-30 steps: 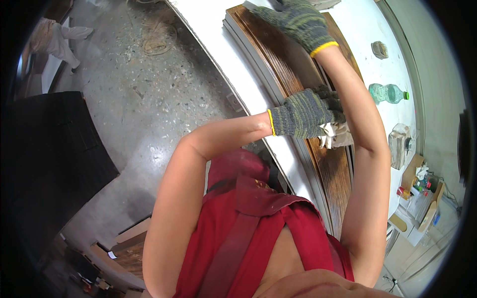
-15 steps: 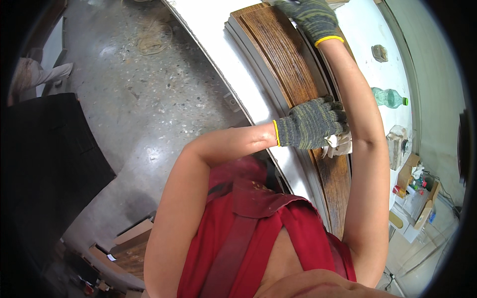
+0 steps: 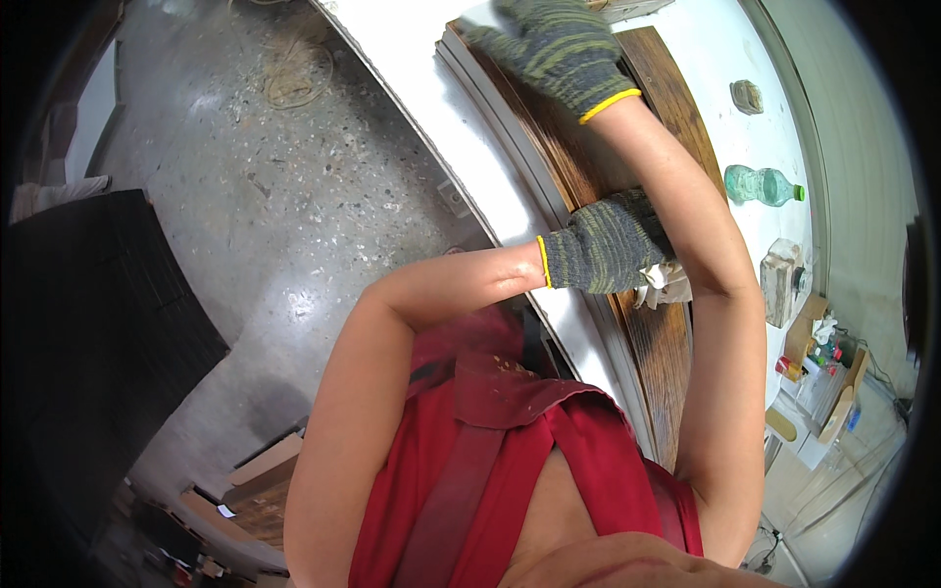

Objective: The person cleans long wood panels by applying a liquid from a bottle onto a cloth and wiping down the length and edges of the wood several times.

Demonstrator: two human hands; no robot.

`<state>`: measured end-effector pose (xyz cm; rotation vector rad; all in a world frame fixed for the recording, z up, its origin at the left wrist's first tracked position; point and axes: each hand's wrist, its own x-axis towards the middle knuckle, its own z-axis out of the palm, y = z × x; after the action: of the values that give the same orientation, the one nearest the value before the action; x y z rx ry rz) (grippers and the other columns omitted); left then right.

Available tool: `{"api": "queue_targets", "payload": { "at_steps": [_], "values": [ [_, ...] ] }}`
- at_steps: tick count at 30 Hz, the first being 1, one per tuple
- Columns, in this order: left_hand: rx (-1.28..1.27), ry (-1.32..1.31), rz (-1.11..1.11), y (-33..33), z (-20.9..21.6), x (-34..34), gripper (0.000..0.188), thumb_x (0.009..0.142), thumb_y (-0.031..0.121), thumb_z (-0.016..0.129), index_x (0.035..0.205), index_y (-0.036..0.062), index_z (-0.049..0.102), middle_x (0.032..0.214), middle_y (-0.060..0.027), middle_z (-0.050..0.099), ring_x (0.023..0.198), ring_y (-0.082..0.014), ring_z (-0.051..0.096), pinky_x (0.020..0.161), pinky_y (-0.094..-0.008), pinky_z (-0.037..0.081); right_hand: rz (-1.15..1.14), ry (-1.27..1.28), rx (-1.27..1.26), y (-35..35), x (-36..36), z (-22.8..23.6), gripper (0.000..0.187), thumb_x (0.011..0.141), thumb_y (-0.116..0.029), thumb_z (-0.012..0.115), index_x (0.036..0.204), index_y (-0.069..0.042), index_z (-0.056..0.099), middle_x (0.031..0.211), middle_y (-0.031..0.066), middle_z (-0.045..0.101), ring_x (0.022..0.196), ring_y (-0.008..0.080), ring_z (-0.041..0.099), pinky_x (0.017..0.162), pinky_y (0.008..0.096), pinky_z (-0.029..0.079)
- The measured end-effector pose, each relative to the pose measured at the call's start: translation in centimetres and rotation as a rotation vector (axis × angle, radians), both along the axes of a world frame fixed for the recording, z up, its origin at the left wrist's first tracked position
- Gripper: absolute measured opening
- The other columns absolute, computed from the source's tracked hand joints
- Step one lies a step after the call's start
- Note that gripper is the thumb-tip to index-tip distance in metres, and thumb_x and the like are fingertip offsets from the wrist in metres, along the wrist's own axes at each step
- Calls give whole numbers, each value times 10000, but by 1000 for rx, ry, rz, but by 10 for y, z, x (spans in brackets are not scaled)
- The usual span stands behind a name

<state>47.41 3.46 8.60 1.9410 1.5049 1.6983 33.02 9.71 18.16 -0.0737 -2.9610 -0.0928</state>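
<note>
Wood-grain planks (image 3: 659, 358) with dark brown faces and grey edges lie stacked lengthwise on a white worktable. My left hand (image 3: 606, 243), in a grey-green knit glove with a yellow cuff, rests on the middle of the top plank. A crumpled off-white rag (image 3: 667, 284) shows beneath it, and its fingers are curled, partly hidden behind my right forearm. Toward the far end of the planks, my right hand (image 3: 564, 54), gloved alike, reaches across the top surface. Its fingers look stretched apart, though the tips are blurred, and nothing shows in them.
A green plastic bottle (image 3: 765, 185) lies on its side on the white worktable (image 3: 701, 78), right of the planks. Nearby are a small glass jar (image 3: 746, 97) and a whitish block (image 3: 781, 284). An open box (image 3: 828, 392) holds assorted items. A black-covered surface (image 3: 98, 323) stands at left.
My right hand has swept left and slightly nearer across the planks' far end, uncovering the brown plank on the right. My left hand has stayed in place with the rag.
</note>
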Motion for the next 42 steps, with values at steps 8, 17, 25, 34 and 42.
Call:
{"api": "queue_targets", "payload": {
  "at_steps": [8, 17, 25, 34, 42],
  "values": [
    [-147, 220, -46, -5, 16, -10, 565, 840, 318, 618, 1355, 93, 563, 1421, -148, 520, 1328, -373, 460, 1147, -483, 334, -105, -6, -759, 15, 11, 17, 608, 849, -552, 684, 1132, -15, 714, 1067, 217, 718, 986, 337, 701, 874, 400, 533],
    [-60, 7, 47, 4, -3, 3, 380, 878, 190, 574, 1247, 114, 627, 1322, -111, 596, 1230, -310, 548, 1064, -404, 418, -55, 8, 68, -9, 2, 6, 570, 911, -549, 567, 871, -5, 732, 753, 210, 693, 710, 360, 682, 675, 464, 527],
    [-336, 159, -352, -12, 28, -22, 390, 900, 206, 669, 1274, 102, 642, 1334, -91, 621, 1243, -232, 572, 1030, -327, 455, 198, 31, -562, 6, 16, -22, 634, 904, -654, 543, 1164, -101, 713, 1101, 150, 714, 1026, 293, 676, 899, 424, 524],
    [177, -544, -669, -5, -25, -1, 352, 819, 233, 762, 1138, 88, 726, 1157, -120, 709, 1076, -299, 668, 947, -400, 518, -136, 202, -253, 72, 4, -33, 491, 892, -498, 626, 1051, -45, 728, 914, 232, 706, 869, 391, 677, 778, 466, 516],
    [4, -391, -762, -16, -13, -20, 385, 896, 180, 672, 1253, 38, 660, 1291, -121, 656, 1219, -256, 607, 1031, -415, 467, -262, 76, -220, 96, 72, -66, 658, 904, -674, 546, 1313, -169, 653, 1171, 161, 703, 1070, 304, 672, 948, 390, 516]
  ]
}}
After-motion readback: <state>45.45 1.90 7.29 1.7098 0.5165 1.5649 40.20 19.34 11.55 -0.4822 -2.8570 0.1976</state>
